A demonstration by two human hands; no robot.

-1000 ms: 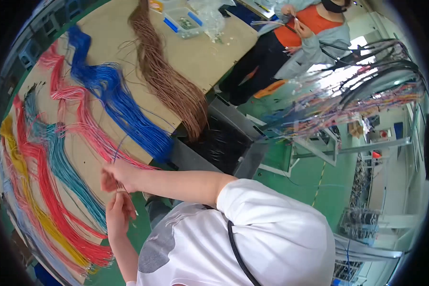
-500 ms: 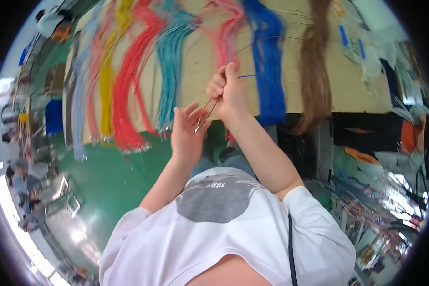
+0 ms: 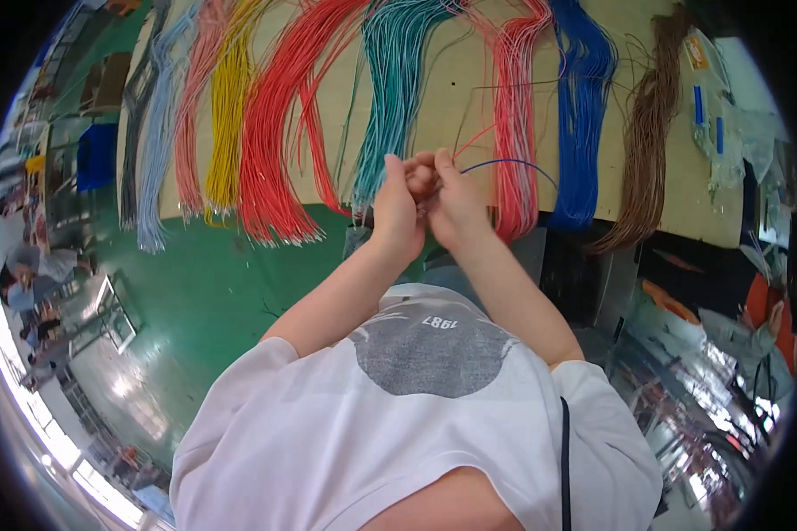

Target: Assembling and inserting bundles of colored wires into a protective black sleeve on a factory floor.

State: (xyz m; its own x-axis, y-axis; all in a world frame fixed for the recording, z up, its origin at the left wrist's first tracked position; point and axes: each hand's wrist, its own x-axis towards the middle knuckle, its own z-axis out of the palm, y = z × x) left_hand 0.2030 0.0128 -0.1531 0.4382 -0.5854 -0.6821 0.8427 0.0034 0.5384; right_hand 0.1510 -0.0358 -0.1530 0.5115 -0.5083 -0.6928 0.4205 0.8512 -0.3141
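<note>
My right hand (image 3: 454,203) is closed on a few thin wires. A blue wire (image 3: 515,161) arcs out of it to the right, and a red wire (image 3: 475,142) slants up from it. My left hand (image 3: 398,212) meets it from the left, its curled fingers pressed against the right hand's around the wires. The gripped ends are hidden between the fingers. Just left of the hands hangs a teal wire bundle (image 3: 388,97). To their right lies a pinkish-red bundle (image 3: 515,124), then a blue bundle (image 3: 583,133).
Over the near edge of the pale tabletop (image 3: 456,106) drape a red bundle (image 3: 270,150), yellow bundle (image 3: 228,124), pink bundle (image 3: 189,150) and light blue bundle (image 3: 153,142). A brown bundle (image 3: 646,133) and clear plastic bags (image 3: 726,150) lie at the right.
My hands have come together, the left one closing in beside the right. The dangling wire ends are now covered by fingers. The view has shifted, so the table's bundles sit differently.
</note>
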